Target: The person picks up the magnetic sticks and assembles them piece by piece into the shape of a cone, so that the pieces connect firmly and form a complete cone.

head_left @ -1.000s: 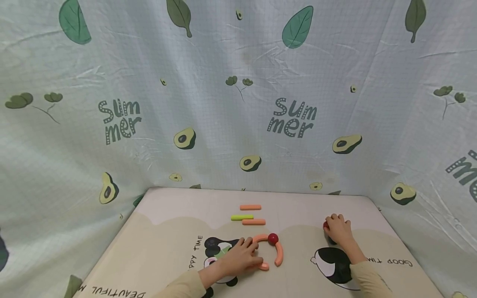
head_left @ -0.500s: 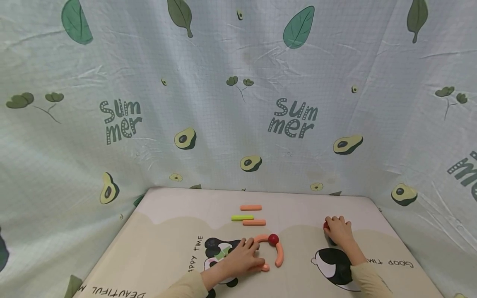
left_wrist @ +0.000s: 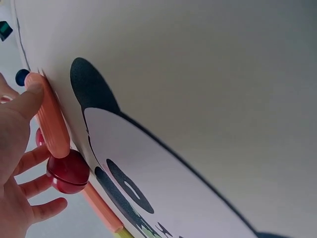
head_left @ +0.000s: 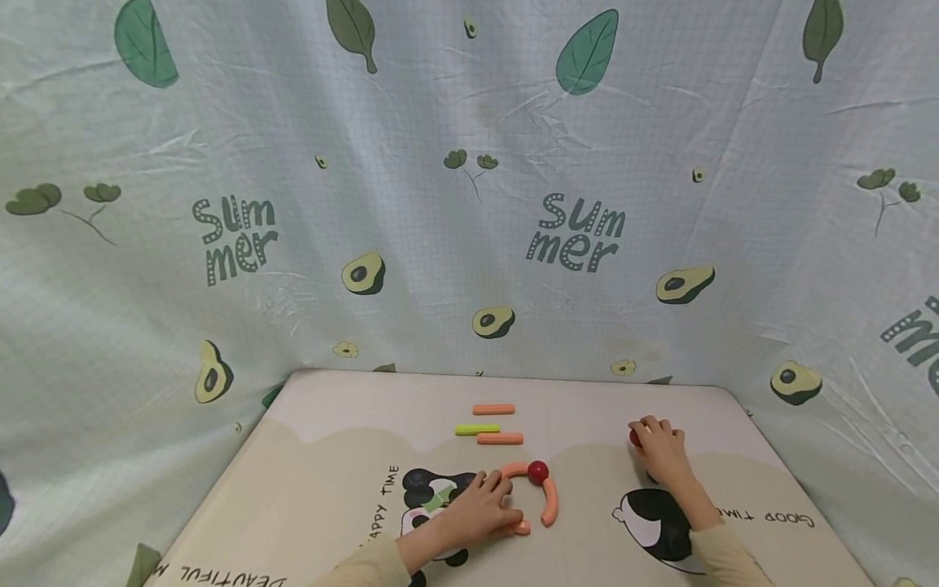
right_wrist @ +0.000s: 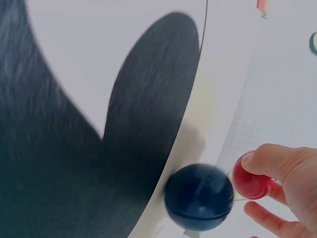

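In the head view my left hand (head_left: 478,507) lies over the left side of a ring of curved orange sticks (head_left: 550,501) and red balls (head_left: 539,472). The left wrist view has its thumb against an orange curved stick (left_wrist: 49,116), with the other fingers behind the stick and a red ball (left_wrist: 68,172). At the right, my right hand (head_left: 663,456) pinches another red ball (right_wrist: 251,177) between thumb and fingers. Right beside that ball is a larger dark blue ball (right_wrist: 199,197), mostly hidden under the hand in the head view.
Beyond the ring lie two straight orange sticks (head_left: 494,409) and a yellow-green stick (head_left: 477,429). The mat (head_left: 330,489) carries printed cartoon animals and lettering. Behind its far edge hangs a printed curtain (head_left: 425,228).
My right hand has shifted slightly away from me and to the left, with the red ball moving along in its fingers. The left hand has stayed at the ring almost unmoved.
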The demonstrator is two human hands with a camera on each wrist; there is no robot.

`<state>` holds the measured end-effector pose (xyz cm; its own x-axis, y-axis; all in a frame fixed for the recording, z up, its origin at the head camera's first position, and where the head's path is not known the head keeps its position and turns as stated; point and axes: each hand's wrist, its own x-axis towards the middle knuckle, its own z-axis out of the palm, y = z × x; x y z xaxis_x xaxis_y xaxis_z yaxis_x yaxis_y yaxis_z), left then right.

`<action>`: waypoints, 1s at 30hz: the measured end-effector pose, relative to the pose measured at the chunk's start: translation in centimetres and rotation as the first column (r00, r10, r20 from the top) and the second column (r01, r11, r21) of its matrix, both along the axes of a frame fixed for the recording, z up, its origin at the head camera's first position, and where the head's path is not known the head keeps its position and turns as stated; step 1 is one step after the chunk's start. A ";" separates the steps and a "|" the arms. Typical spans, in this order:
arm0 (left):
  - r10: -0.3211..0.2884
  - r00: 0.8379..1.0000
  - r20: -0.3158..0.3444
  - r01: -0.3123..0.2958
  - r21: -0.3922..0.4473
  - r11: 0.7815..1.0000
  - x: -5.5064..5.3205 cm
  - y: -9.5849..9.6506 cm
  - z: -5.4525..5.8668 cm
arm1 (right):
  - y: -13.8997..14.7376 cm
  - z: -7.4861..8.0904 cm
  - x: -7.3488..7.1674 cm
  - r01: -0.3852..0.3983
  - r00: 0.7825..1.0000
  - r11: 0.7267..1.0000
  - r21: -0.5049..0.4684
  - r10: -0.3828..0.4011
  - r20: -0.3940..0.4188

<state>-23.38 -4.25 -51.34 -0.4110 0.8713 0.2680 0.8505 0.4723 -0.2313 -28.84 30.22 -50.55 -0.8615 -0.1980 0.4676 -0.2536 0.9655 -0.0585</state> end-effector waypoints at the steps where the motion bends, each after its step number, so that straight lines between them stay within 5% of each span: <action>1: 0.003 1.000 -0.001 -0.003 -0.005 1.000 0.0 0.0 0.0 | -0.2 0.0 0.0 -0.009 1.000 1.000 -0.003 0.009 -0.010; 10: -0.010 1.000 0.013 0.010 -0.014 1.000 0.2 0.1 0.2 | -2.1 0.1 1.1 -0.084 0.993 0.996 -0.032 0.081 -0.080; 21: -0.006 1.000 -0.030 0.005 -0.008 1.000 0.1 0.3 -0.1 | -3.9 0.6 2.6 -0.125 0.981 0.990 0.070 0.134 -0.143; 30: 0.002 0.999 -0.052 -0.003 -0.030 1.000 0.3 0.2 0.1 | -5.8 0.5 3.6 -0.133 0.986 0.987 0.087 0.140 -0.092</action>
<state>-23.10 -4.08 -51.29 -0.3995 0.8783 0.2628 0.8357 0.4667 -0.2894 -25.26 24.41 -50.04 -0.7747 -0.3507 0.5261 -0.3841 0.9220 0.0491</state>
